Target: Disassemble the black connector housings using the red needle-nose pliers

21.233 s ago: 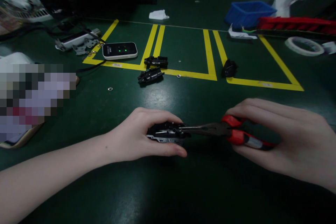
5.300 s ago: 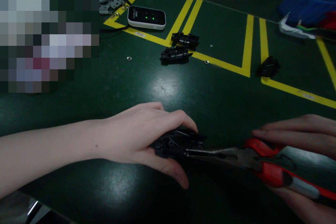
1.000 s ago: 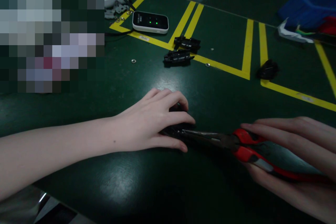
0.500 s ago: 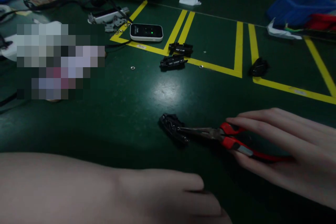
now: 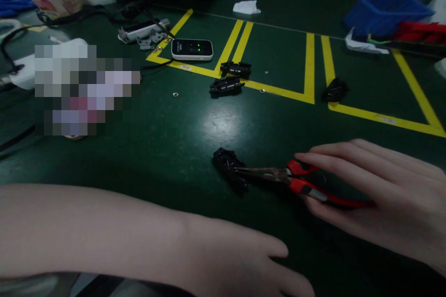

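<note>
My right hand (image 5: pixel 376 199) is wrapped round the red handles of long-nose pliers (image 5: pixel 299 183). The pliers' jaws reach left onto a small black plastic part (image 5: pixel 230 167) that lies on the green table (image 5: pixel 146 158). My left hand (image 5: pixel 251 264) is low in the view near the bottom edge, well short of that part, and touches nothing I can see; its fingers are mostly cut off by the frame.
Two more black parts (image 5: pixel 227 85) lie by the yellow floor-tape lines, another black part (image 5: pixel 335 90) to the right. A small device with green lights (image 5: pixel 192 49), small washers (image 5: pixel 175 94), a blue bin (image 5: pixel 386 14) and a white cloth (image 5: pixel 245 7) sit farther back.
My left hand has let go of the black part and pulled back toward me, to the bottom of the view. The pliers still touch the part, which now lies uncovered.
</note>
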### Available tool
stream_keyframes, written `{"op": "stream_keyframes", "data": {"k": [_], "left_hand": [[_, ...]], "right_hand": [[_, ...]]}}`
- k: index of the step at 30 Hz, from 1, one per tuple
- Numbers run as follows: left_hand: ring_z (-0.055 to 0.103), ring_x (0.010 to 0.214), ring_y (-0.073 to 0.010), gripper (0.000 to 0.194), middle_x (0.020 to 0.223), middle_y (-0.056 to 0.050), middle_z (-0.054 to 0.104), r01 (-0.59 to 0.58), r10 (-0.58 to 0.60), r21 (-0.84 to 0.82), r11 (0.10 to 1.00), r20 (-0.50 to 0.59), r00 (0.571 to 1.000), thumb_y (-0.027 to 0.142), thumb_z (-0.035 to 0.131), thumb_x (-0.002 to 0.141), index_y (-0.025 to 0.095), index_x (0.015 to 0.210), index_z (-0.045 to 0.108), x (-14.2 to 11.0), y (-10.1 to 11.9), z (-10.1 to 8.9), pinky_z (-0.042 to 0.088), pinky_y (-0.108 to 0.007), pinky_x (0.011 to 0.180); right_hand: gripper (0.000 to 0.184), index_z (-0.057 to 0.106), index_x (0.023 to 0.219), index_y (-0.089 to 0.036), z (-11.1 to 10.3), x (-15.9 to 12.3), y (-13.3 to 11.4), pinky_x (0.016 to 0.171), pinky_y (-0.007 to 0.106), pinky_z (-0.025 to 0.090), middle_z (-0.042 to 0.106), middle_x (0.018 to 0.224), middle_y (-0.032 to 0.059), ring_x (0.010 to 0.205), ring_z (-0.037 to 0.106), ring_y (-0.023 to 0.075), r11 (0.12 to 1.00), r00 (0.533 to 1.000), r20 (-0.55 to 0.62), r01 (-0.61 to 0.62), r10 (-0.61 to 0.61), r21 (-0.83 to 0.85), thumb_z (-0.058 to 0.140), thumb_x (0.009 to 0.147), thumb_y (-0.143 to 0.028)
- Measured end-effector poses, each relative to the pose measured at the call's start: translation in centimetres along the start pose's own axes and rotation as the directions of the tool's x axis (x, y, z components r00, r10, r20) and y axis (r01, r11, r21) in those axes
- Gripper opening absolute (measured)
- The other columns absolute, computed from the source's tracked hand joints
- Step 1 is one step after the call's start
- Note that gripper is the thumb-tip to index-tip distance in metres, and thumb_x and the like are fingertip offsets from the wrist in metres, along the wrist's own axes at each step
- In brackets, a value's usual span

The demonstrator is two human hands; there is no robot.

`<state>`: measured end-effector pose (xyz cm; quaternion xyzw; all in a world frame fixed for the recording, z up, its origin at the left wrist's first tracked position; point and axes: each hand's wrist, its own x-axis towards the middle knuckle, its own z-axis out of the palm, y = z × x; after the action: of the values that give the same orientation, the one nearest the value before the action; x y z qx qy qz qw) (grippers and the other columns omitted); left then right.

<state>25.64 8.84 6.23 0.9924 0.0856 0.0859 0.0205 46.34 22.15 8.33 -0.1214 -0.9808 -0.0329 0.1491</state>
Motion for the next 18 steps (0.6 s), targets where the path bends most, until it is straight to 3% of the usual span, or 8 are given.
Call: {"op": "stream_keyframes", "data": {"k": [4, 8, 11, 15, 18], "left_hand": [[0.049, 0.137, -0.0078, 0.037, 0.139, 0.013, 0.063, -0.069, 0.07, -0.035, 0.997, 0.033, 0.997, 0.033, 0.044, 0.096, 0.039, 0.116, 0.075, 0.5, -0.7, 0.0, 0.055, -0.031, 0.083], [0.059, 0.122, -0.0096, 0.035, 0.134, 0.012, 0.067, 0.023, -0.022, -0.128, 0.991, 0.013, 1.0, 0.03, 0.044, 0.101, 0.035, 0.117, 0.075, 0.6, -0.6, -0.1, 0.054, -0.024, 0.078], [0.062, 0.096, -0.0132, 0.033, 0.117, 0.005, 0.073, 0.184, -0.198, -0.187, 0.965, -0.06, 0.978, 0.022, 0.045, 0.102, 0.026, 0.117, 0.074, 0.1, -0.5, -0.2, 0.051, -0.028, 0.067], [0.059, 0.094, -0.0157, 0.027, 0.117, 0.002, 0.072, 0.229, -0.243, -0.243, 0.943, -0.029, 0.969, 0.018, 0.051, 0.101, 0.019, 0.121, 0.07, -0.7, -0.3, -0.4, 0.046, -0.032, 0.071], [0.059, 0.098, -0.0165, 0.025, 0.119, 0.0, 0.07, 0.253, -0.265, -0.306, 0.918, 0.003, 0.964, 0.027, 0.059, 0.099, 0.018, 0.121, 0.069, -0.6, 0.1, -0.6, 0.045, -0.033, 0.072]], "right_hand": [[0.03, 0.06, 0.12, -0.024, 0.0, 0.0, -0.1, 0.062, 0.043, 0.055, 0.07, 0.106, 0.0096, 0.084, 0.068, 0.0282, 0.999, 0.999, 0.014, -0.035, 0.035, 0.008, 0.052, 0.093, -0.036], [0.03, 0.061, 0.118, -0.024, 0.0, 0.3, -0.2, 0.062, 0.043, 0.055, 0.071, 0.105, 0.0098, 0.084, 0.069, 0.0284, 0.999, 1.0, -0.002, -0.03, 0.03, 0.025, 0.057, 0.091, -0.035], [0.03, 0.062, 0.117, -0.022, 0.0, 0.6, -0.4, 0.065, 0.044, 0.055, 0.071, 0.104, 0.0104, 0.084, 0.068, 0.0292, 0.999, 1.0, -0.002, -0.028, 0.028, 0.018, 0.058, 0.09, -0.034], [0.03, 0.065, 0.113, -0.019, 0.1, 0.6, -0.8, 0.065, 0.045, 0.054, 0.072, 0.103, 0.0116, 0.084, 0.067, 0.031, 0.999, 1.0, -0.009, -0.027, 0.027, -0.032, 0.056, 0.09, -0.037], [0.031, 0.066, 0.112, -0.016, 0.0, 0.6, -1.0, 0.065, 0.044, 0.053, 0.072, 0.103, 0.0128, 0.084, 0.067, 0.0312, 0.999, 1.0, -0.019, -0.009, 0.008, -0.051, 0.058, 0.09, -0.036]]}}
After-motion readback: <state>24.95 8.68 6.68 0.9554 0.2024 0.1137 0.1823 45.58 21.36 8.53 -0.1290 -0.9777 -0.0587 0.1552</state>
